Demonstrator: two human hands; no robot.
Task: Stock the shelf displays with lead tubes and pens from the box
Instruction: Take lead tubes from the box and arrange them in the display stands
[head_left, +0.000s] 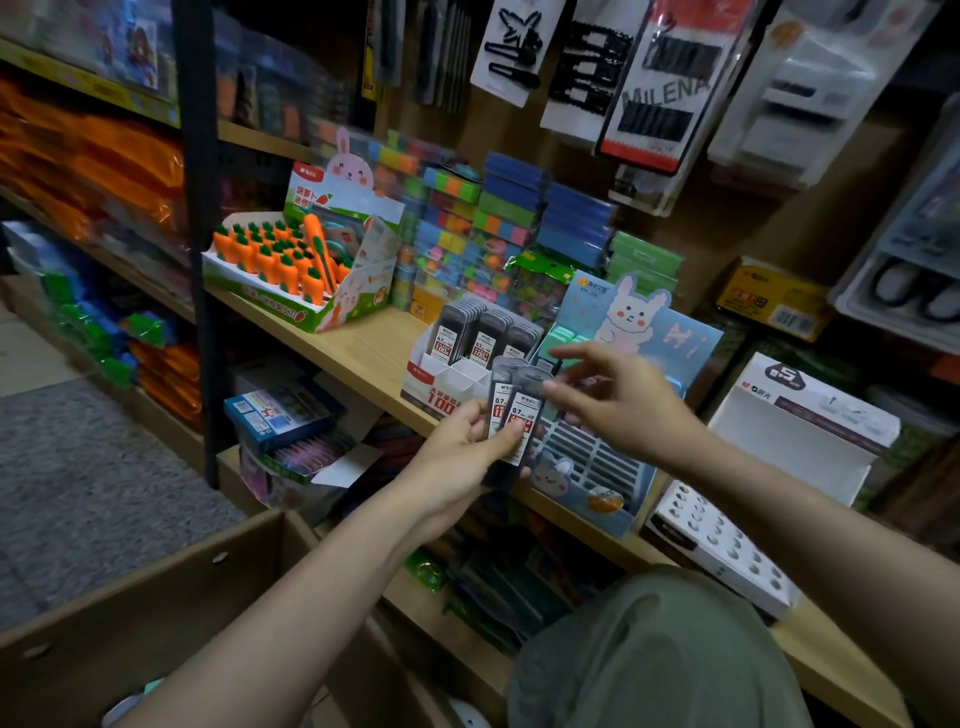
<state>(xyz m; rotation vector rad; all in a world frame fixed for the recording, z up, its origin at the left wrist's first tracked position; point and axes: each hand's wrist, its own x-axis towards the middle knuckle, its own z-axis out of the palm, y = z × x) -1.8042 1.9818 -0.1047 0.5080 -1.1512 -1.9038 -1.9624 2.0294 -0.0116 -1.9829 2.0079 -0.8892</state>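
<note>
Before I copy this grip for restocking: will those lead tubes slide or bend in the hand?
The lead tubes look like rigid flat cases, so probably stiff. Glossy faces may slip; the left hand fans several. Likely light.

We look from a single head-worn camera, forward and down, close over our own forearms. The wide lens bends the wooden shelf (363, 353) into a slant running past our left hand (462, 452) and right hand (618, 400). The cardboard box (156, 597) sits below the left forearm.
</note>
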